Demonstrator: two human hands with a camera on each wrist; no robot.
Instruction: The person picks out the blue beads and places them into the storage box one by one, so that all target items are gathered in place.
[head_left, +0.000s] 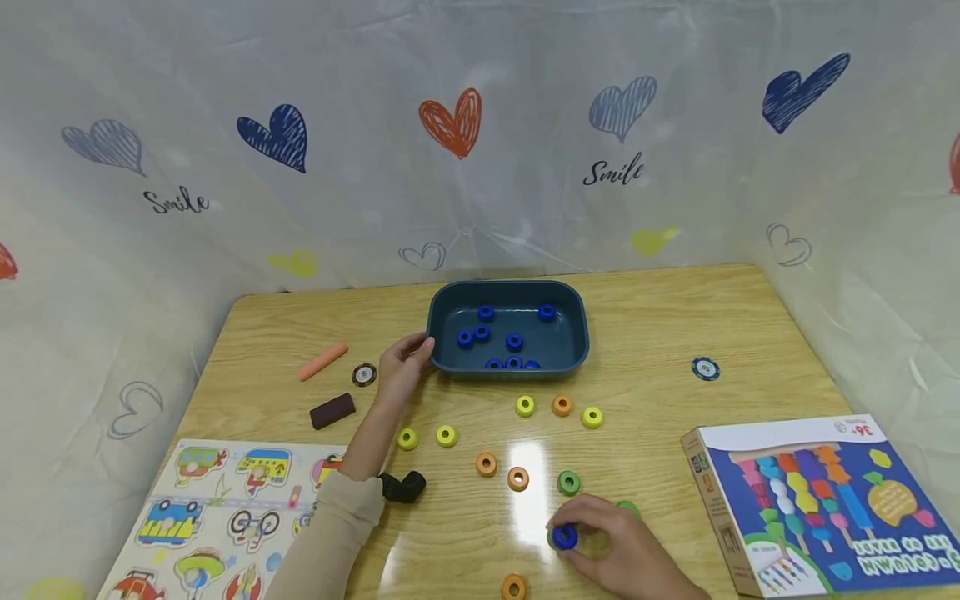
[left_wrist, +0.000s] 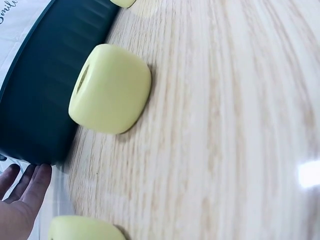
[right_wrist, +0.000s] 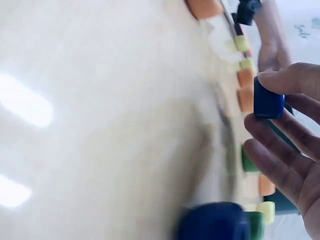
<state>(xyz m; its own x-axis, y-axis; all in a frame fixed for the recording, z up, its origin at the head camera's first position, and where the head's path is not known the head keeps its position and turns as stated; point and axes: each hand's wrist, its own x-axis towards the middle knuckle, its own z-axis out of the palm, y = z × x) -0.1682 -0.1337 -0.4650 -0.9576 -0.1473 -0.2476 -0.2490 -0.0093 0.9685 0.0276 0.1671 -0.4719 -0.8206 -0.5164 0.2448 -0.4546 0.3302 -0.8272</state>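
A dark teal tub (head_left: 510, 373) stands at the back of the table with several blue beads (head_left: 514, 342) inside. My left hand (head_left: 402, 367) holds the tub at its left end, thumb at the rim; the left wrist view shows its fingertips (left_wrist: 42, 175) against the outer wall. Low on the right, my right hand (head_left: 611, 542) pinches a blue bead (head_left: 564, 537) between thumb and fingers, just above the table. A second blue bead (right_wrist: 215, 222) appears blurred near the right wrist camera. A green bead (head_left: 627, 507) is partly hidden behind the right hand.
Yellow beads (head_left: 446, 436), orange beads (head_left: 486, 464) and a green bead (head_left: 568, 482) lie scattered before the tub. A picture puzzle board (head_left: 225, 500) lies left, a boxed game (head_left: 825, 508) right. Poker chips (head_left: 706, 368), a dark block (head_left: 332, 411) and an orange stick (head_left: 323, 362) lie about.
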